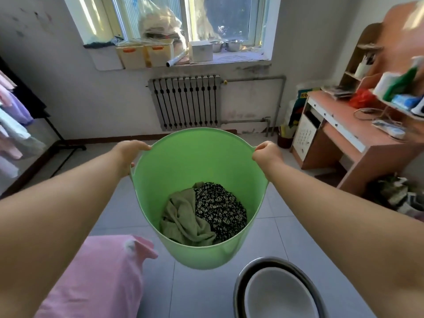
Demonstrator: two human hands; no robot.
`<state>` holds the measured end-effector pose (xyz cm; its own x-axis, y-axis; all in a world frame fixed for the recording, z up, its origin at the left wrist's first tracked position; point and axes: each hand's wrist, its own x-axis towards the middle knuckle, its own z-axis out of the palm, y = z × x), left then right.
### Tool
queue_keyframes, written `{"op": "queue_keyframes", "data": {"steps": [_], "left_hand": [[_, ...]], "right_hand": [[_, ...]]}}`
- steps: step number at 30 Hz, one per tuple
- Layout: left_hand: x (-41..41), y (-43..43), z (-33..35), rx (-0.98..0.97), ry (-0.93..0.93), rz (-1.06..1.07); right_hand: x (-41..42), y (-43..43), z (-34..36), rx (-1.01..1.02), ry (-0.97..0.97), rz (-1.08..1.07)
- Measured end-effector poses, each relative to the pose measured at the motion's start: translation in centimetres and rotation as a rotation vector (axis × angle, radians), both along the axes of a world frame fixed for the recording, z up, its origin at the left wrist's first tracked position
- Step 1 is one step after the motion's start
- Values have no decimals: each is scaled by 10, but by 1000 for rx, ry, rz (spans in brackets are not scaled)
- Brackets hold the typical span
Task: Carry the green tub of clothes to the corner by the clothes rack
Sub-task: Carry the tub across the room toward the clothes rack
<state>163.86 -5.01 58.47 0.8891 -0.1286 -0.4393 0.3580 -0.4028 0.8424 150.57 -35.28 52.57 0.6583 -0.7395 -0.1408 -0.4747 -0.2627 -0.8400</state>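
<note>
The green tub [183,161] hangs in the air in front of me, above the tiled floor. My left hand [129,154] grips its left rim handle and my right hand [267,154] grips the right one. At the bottom of the tub lie an olive cloth [183,221] and a black flowered garment [220,207]. The clothes rack [55,134], black with pastel clothes hanging on it, stands at the far left against the wall.
A radiator [187,102] sits under the window straight ahead. A reddish desk [344,138] with shelves fills the right side. Nested metal basins [277,292] lie on the floor at the lower right. A pink cloth [98,276] covers the lower left.
</note>
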Motion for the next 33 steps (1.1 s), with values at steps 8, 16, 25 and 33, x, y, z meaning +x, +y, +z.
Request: {"op": "queue_keyframes", "data": {"steps": [8,16,25,33], "left_hand": [[112,-90,-15,-37,13,-180],[238,-145,-15,-42,42,-267],[387,-164,-21,-41,-22,-231],[507,-161,-33,-54,19,-109]], "right_hand": [[72,-62,-15,-5,9,-165],[163,-98,-29,19,8,-411],[304,-118,-21,3,-33,-424],[470,-152,-18,-25,-27,-278]]}}
